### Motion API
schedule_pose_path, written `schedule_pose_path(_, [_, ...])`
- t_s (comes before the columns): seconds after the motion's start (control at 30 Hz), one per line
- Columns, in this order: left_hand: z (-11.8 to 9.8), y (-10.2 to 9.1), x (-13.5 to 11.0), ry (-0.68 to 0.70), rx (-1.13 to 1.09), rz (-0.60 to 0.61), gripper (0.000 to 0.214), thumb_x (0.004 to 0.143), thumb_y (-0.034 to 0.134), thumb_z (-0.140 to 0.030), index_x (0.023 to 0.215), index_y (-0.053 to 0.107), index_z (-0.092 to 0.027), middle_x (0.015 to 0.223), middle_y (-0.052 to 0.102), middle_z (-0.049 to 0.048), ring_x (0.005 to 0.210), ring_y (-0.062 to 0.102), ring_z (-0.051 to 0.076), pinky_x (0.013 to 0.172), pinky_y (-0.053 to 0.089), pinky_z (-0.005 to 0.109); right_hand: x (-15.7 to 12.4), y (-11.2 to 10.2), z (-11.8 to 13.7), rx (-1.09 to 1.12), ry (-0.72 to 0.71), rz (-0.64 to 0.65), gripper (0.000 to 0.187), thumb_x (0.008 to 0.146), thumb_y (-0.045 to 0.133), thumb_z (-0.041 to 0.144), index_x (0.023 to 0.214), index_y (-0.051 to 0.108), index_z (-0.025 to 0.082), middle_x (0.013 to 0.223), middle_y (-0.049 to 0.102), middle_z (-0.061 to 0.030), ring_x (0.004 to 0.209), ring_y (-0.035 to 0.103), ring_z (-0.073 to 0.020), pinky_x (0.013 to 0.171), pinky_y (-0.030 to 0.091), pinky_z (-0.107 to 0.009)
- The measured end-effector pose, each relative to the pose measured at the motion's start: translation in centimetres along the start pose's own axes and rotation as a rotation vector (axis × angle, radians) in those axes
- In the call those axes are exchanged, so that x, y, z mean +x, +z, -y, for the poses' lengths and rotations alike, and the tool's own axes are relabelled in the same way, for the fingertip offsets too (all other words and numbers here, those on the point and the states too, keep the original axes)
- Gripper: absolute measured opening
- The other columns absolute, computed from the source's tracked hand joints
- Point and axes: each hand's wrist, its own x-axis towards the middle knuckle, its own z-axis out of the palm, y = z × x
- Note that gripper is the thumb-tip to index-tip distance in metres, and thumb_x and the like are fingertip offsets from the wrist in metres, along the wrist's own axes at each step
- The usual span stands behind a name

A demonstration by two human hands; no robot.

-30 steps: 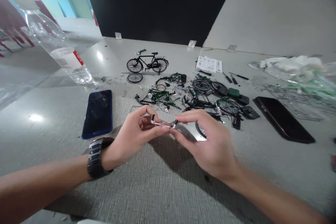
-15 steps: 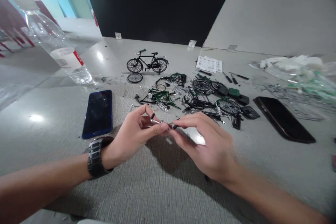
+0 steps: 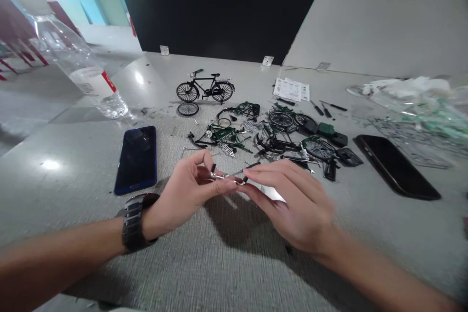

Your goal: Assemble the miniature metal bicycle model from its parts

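Tiny silver handlebar (image 3: 219,176) held up 7 o'clock of parts pile (image 3: 273,144). Left hand (image 3: 186,183) pinched on it, right hand (image 3: 296,200) clamped round black grip (image 3: 245,179), 3 o'clock end. Prob feather-light, stiff, slick, snappable; grab grips imo.

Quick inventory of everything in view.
Handlebar piece: one, silver and black, front centre
Model bicycle: one, black, back centre
Loose bicycle parts: many, mostly black and green, centre
Papers: at least two, white, back right
Slim tools: three, dark, beside papers
Phones: two, dark, left and right
Bottle: one, clear, left
Plastic packaging: uncounted, clear and green, right
Panel: one, black, back
Table: one, grey, underneath
Watch: one, black, left wrist
Left hand: one, bare, gripping handlebar piece
Right hand: one, bare, gripping handlebar piece
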Motion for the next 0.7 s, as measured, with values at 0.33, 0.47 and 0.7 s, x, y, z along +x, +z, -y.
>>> schedule_pose_path(0.33, [-0.2, 0.1, 0.0, 0.015, 0.126, -0.033, 0.034, 0.080, 0.079, -0.028, 0.079, 0.046, -0.020, 0.073, 0.072, 0.0011, 0.067, 0.070, 0.013, 0.060, 0.053, 0.021, 0.5, 0.2, -0.3, 0.061, 0.023, 0.077, 0.021, 0.089, 0.071, 0.016, 0.107, 0.060, 0.020, 0.094, 0.070, -0.0059, 0.086, 0.066, -0.0192, 0.074, 0.056, -0.034])
schedule_pose_path(0.47, [-0.5, 0.5, 0.1, 0.065, 0.250, -0.082, 0.028, 0.078, 0.079, -0.028, 0.080, 0.053, -0.018, 0.074, 0.069, 0.0010, 0.066, 0.067, 0.012, 0.058, 0.051, 0.021, 0.8, 0.0, -0.5, 0.066, -0.020, 0.131, 0.034, 0.091, 0.069, 0.020, 0.123, 0.057, 0.019, 0.102, 0.069, -0.0075, 0.093, 0.065, -0.0200, 0.080, 0.056, -0.035])
schedule_pose_path(0.7, [-2.0, 0.3, 1.2, 0.121, 0.303, -0.084, 0.026, 0.077, 0.079, -0.032, 0.082, 0.058, -0.017, 0.071, 0.063, -0.0011, 0.064, 0.061, 0.010, 0.060, 0.049, 0.022, 2.3, -0.7, -1.1, -0.114, -0.155, 0.182, 0.035, 0.093, 0.068, 0.030, 0.125, 0.057, 0.020, 0.101, 0.068, -0.0078, 0.088, 0.064, -0.0201, 0.075, 0.056, -0.034])
